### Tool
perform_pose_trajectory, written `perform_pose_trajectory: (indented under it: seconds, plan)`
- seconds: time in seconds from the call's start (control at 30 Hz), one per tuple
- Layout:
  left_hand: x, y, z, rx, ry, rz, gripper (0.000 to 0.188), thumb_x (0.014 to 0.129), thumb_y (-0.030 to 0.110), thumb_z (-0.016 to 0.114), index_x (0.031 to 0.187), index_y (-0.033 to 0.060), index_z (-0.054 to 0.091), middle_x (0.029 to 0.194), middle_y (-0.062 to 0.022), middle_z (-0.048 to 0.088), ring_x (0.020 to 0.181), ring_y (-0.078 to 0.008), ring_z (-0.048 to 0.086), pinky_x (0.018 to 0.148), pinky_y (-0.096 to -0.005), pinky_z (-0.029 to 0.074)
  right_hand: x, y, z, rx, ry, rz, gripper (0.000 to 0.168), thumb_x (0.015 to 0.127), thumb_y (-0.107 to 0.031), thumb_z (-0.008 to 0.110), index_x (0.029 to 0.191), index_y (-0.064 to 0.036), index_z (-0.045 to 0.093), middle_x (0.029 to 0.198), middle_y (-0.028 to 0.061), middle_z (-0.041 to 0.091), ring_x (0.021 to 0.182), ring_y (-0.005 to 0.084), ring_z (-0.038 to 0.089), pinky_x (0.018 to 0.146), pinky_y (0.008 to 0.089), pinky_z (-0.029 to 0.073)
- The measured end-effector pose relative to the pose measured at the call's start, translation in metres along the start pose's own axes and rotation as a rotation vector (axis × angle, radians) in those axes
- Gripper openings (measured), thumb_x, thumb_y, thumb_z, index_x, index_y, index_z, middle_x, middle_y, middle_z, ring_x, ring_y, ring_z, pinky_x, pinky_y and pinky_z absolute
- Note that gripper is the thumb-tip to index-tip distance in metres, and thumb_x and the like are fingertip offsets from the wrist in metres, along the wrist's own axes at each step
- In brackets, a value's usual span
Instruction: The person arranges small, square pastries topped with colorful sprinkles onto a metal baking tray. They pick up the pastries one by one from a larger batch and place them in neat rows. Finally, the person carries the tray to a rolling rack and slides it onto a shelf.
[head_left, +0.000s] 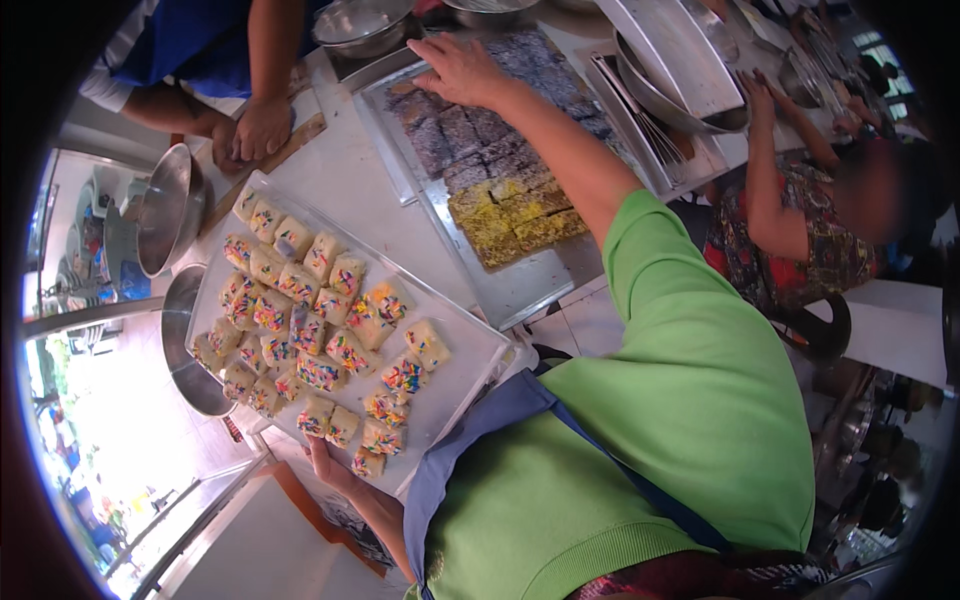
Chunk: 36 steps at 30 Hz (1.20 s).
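Observation:
My left hand grips the near edge of a white plastic tray, partly hidden by its rim. Several small pale cake or pastry pieces with colored sprinkles lie on that tray, many packed close together. My right hand reaches out over a metal baking tray, its fingers apart and nothing visibly held. Cut squares topped in purple fill the far part of the metal tray. Yellow-topped squares lie at its near end. Whether my right fingertips touch the tray's rim is unclear.
Another person's hands rest at the table's far left. Metal bowls stand along the left edge. A wire whisk lies in a pan beside a large bowl. A person in a patterned top is at right.

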<state>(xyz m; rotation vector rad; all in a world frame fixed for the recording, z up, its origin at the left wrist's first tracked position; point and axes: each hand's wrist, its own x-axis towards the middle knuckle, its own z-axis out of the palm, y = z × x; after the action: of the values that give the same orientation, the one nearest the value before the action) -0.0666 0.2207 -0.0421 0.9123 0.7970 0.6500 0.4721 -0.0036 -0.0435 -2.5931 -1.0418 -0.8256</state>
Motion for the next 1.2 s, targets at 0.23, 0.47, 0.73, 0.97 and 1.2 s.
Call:
perform_pose_trajectory:
  seconds: [0.23, 0.47, 0.73, 0.97, 1.2]
  plan:
    - [0.009, -0.008, -0.014, 0.035, 0.004, 0.057, 0.037, 0.093, 0.018, 0.051, 0.121, -0.0048, 0.052, 0.118, -0.0099, 0.056, 0.106, -0.0169, 0.053, 0.094, -0.0306, 0.04, -0.075, 0.062, -0.152, 0.223, -0.374, 0.317, 0.032, 0.088, -0.022, 0.056, 0.116, -0.008, 0.059, 0.118, 0.0118, 0.055, 0.108, 0.0288, 0.054, 0.09, 0.0393, 0.045]
    - [0.027, -0.015, 0.005, 0.084, 0.044, 0.077, 0.038, 0.092, 0.019, 0.053, 0.121, -0.0048, 0.051, 0.116, -0.0089, 0.056, 0.105, -0.0164, 0.052, 0.093, -0.0308, 0.039, -0.148, 0.063, -0.194, 0.235, -0.384, 0.213, 0.026, 0.083, -0.009, 0.058, 0.108, -0.008, 0.063, 0.109, 0.0098, 0.059, 0.102, 0.0275, 0.055, 0.092, 0.0381, 0.044]
    - [0.017, -0.001, 0.027, -0.005, -0.079, 0.082, 0.039, 0.092, 0.022, 0.053, 0.122, -0.0026, 0.051, 0.117, -0.0098, 0.056, 0.105, -0.0177, 0.053, 0.092, -0.0315, 0.04, -0.133, -0.026, -0.165, 0.271, -0.187, -0.084, 0.032, 0.087, -0.024, 0.057, 0.116, -0.008, 0.058, 0.123, 0.009, 0.052, 0.117, 0.0274, 0.045, 0.101, 0.0437, 0.034]
    - [0.01, 0.01, 0.023, 0.009, -0.098, 0.072, 0.034, 0.09, 0.017, 0.054, 0.119, -0.0023, 0.053, 0.114, -0.009, 0.058, 0.101, -0.0172, 0.056, 0.09, -0.0312, 0.043, -0.107, -0.028, -0.13, 0.094, -0.503, 0.116, 0.034, 0.089, -0.03, 0.054, 0.115, -0.008, 0.057, 0.12, 0.0112, 0.05, 0.117, 0.0299, 0.043, 0.101, 0.0527, 0.027]
    - [-0.009, 0.016, 0.031, -0.027, -0.02, 0.049, 0.037, 0.088, 0.014, 0.057, 0.121, 0.0003, 0.051, 0.112, -0.0103, 0.06, 0.1, -0.0187, 0.058, 0.088, -0.032, 0.045, -0.118, -0.019, -0.113, 0.175, -0.461, 0.116, 0.036, 0.09, -0.033, 0.053, 0.117, -0.01, 0.055, 0.12, 0.0112, 0.05, 0.115, 0.0297, 0.043, 0.101, 0.0517, 0.027]
